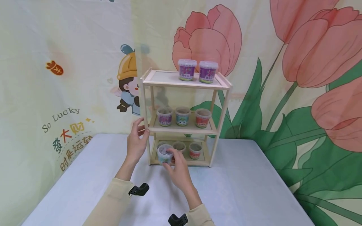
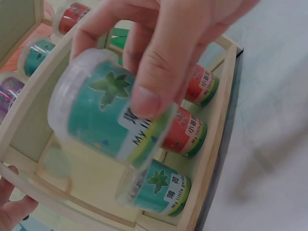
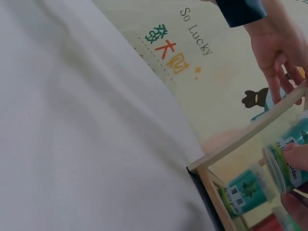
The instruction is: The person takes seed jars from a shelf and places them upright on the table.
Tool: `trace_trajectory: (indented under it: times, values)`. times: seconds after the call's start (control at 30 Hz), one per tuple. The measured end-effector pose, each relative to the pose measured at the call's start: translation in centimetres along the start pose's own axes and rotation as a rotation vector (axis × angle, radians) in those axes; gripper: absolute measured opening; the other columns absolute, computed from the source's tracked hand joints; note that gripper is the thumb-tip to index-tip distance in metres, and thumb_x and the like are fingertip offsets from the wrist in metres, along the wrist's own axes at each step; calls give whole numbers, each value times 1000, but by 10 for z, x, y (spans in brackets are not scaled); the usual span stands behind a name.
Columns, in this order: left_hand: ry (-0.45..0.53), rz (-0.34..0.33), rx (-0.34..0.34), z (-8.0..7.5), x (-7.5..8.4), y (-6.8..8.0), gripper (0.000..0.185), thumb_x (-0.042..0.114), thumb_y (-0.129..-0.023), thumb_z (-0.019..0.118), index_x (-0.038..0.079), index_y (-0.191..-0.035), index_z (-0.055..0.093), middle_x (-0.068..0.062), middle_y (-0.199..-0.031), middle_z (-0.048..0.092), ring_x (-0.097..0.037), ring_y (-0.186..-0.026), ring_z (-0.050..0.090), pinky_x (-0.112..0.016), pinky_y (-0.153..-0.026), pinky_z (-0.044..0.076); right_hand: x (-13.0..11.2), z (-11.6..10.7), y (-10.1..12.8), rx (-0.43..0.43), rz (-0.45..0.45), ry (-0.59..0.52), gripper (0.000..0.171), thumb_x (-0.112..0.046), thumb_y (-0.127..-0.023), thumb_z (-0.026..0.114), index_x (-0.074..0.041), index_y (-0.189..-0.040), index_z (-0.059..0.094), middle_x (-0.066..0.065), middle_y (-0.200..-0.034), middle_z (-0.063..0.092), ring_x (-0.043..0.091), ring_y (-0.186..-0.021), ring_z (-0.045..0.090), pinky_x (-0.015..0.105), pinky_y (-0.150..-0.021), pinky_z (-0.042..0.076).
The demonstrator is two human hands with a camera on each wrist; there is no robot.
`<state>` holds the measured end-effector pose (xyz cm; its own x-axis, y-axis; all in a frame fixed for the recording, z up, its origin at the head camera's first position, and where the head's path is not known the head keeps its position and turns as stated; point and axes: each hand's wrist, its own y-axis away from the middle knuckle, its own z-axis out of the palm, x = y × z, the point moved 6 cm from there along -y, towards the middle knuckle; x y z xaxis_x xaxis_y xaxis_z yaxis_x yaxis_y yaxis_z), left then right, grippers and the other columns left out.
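Held teal cup (image 1: 165, 158) — three bottom-shelf cups (image 1: 179, 145) behind.

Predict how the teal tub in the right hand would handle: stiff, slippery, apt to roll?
The teal tub is probably stiff: no dent shows where the right hand grips it. Its smooth-looking sides may be slippery and, being round, could let it roll if tipped over.
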<state>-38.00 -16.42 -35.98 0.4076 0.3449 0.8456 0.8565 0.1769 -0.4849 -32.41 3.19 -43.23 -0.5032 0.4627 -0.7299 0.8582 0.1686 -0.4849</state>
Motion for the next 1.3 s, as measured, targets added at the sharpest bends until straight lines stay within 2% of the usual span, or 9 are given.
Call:
trace_trajectory:
  times: [0.17,0.4,0.63,0.83,1.0,1.3]
  values:
    - [2,7,-1,-1,1,0,52,16,-108,60,27,-157,45,-21,-139,65,-42,-125,64,-62,-98,55,8,10,4,3,5,-16,56,-2,-94,80,-14,-142,56,10,-131,62,23,-110,65,43,-95,60]
    - [-4,9,-8,0,2,1,52,16,-108,60,27,-157,45,-21,-138,65,-42,-125,64,-62,-98,55,16,19,13,-13,48,13,54,-5,-95,80,-18,-142,56,7,-129,63,18,-109,64,38,-96,59]
    - [-3,15,-4,-1,2,0,51,16,-108,61,27,-156,46,-21,-136,65,-43,-124,65,-63,-97,55,20,24,18,4,3,34,55,-3,-93,80,-16,-140,58,8,-128,64,20,-110,66,33,-95,59]
    - [2,9,-13,-1,2,0,51,17,-108,60,28,-156,46,-20,-137,65,-42,-126,63,-64,-97,54,26,26,20,22,-30,27,54,1,-92,80,-14,-138,58,11,-127,64,22,-108,66,40,-92,61]
    - [11,11,-11,-2,1,-1,51,17,-108,59,28,-156,46,-20,-136,66,-41,-125,64,-64,-97,54,32,33,22,8,-31,28,55,1,-91,81,-14,-138,58,10,-128,64,20,-107,64,40,-91,61]
    - [10,14,-18,-2,1,-1,52,17,-108,59,27,-157,45,-19,-137,66,-41,-125,64,-63,-98,53,38,45,26,-35,23,51,57,-3,-91,82,-17,-141,58,7,-134,62,18,-112,62,32,-94,56]
